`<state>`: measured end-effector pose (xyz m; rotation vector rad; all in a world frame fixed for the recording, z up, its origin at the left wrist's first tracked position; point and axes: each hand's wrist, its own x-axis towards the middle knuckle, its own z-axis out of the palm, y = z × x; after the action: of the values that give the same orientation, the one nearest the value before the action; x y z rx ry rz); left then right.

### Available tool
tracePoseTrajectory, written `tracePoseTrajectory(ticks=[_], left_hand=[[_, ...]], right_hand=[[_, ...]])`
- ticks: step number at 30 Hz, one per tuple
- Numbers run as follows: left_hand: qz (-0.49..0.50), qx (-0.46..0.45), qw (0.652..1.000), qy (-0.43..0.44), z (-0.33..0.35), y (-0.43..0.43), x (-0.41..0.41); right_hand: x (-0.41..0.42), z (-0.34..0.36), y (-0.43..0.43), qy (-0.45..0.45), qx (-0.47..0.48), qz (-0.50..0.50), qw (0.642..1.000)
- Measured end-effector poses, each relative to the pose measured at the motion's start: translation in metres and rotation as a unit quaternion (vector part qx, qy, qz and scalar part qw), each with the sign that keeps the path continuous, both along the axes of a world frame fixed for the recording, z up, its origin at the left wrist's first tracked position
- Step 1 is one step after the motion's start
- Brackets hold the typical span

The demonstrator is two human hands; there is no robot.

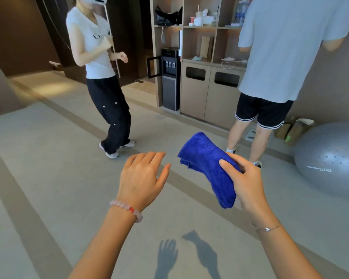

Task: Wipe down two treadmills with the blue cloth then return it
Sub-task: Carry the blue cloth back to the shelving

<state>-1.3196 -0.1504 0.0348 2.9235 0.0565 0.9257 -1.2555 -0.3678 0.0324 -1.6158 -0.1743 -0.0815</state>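
Because the folded blue cloth (206,164) looks soft, light and limp, it is judged best taken across its middle, where it is clasped by the right grip (248,184), left of the grey exercise ball (330,160), both ends jutting free, while the left grip (141,178) is held spread and empty farther left.

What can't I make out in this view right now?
- Treadmills: none shows in the head view, so where they stand is outside the frame.
- Right hand: most of its fingers are hidden behind the blue cloth.
- Shelf: the items are too small and blurred to name, and a person in a pale blue shirt blocks its right part.
- Grey ball: cut off by the right edge.
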Motion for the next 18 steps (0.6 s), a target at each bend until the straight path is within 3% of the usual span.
tracePoseTrajectory(ticks=[10, 18], left_hand=[[-0.095, -0.005, 0.995, 0.015, -0.007, 0.064, 0.161], [-0.163, -0.017, 0.986, 0.03, -0.019, 0.159, 0.29]], right_hand=[[0.112, -0.004, 0.055, 0.004, -0.012, -0.096, 0.995], [0.218, -0.017, 0.152, 0.03, -0.013, -0.163, 0.986]])
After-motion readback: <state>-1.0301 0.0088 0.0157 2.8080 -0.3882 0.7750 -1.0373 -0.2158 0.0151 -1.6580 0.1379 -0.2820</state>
